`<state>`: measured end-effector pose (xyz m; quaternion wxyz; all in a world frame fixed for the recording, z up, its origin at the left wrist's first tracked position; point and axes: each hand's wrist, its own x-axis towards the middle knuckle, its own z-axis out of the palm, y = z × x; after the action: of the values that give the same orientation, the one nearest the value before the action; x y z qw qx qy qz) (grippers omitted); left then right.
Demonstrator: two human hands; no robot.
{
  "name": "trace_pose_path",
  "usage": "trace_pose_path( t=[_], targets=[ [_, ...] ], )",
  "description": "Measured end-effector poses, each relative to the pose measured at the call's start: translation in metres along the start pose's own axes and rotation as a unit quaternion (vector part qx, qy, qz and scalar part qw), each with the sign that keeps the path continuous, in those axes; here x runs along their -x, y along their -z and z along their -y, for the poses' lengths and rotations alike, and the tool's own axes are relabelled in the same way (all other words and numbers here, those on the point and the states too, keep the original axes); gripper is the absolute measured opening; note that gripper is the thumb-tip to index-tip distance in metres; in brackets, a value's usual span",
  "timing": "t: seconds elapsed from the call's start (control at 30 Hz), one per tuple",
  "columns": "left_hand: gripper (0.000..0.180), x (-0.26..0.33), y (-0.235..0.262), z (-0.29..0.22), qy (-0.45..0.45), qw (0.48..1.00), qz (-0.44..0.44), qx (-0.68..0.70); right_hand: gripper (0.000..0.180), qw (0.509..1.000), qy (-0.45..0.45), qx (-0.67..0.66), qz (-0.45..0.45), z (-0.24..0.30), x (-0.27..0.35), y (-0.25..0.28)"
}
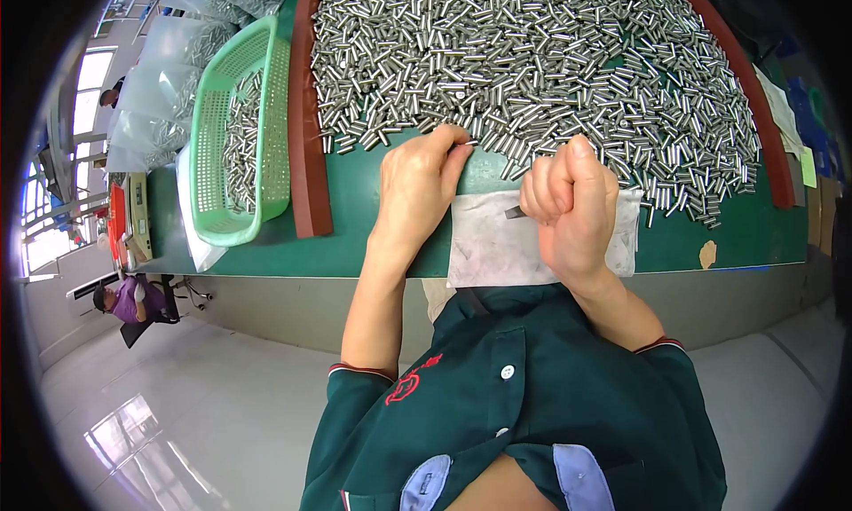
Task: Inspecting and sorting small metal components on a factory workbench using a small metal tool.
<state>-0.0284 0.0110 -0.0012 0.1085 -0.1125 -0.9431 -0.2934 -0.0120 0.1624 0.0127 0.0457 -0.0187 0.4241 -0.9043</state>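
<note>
Nearest my viewpoint, a dark green shirt (532, 404) with red-trimmed short sleeves fills the lower frame, and two bare forearms rise from it to the table (355, 200). I see two hands. My left hand (417, 178) has its fingers drawn together, pinching one thin metal pin (468, 144) at the near edge of the pile. My right hand (572, 205) is curled into a loose fist over a grey cloth (488, 245), with a small dark piece (515, 212) showing at its fingers; what exactly it grips I cannot tell.

One heap of short silver metal pins (532, 58), too many to count, covers the far half of the green table. Two reddish-brown rails bound it, one to the left (306, 112) and one curving on the right (754, 94). One light green perforated plastic basket (240, 138), left of the left rail, holds more pins. Several clear plastic bags (169, 76) of pins lie beyond it.

Below the table's edge I see a glossy pale tiled floor (177, 396). One seated person in purple (133, 298) is far left, near bright windows (53, 218).
</note>
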Motion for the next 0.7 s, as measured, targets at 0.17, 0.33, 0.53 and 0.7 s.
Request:
trace_pose_path(
  t=[0.17,0.33,0.53,0.7],
  targets=[
    [0.005,0.010,0.007,-0.004,0.176,0.903,0.000,0.393,0.042,1.000,0.001,0.006,0.001,-0.001,0.000,0.002],
    [0.008,0.014,0.015,0.014,0.234,0.588,0.082,0.770,0.041,1.000,0.000,-0.001,0.006,0.000,0.001,0.002],
    [0.013,0.017,0.011,0.014,0.225,0.670,0.074,0.703,0.042,1.000,0.000,-0.003,0.010,0.000,0.000,0.001],
    [0.012,0.015,0.010,0.013,0.218,0.684,0.072,0.693,0.042,1.000,0.000,-0.004,0.004,0.000,0.000,0.002]
  ],
)
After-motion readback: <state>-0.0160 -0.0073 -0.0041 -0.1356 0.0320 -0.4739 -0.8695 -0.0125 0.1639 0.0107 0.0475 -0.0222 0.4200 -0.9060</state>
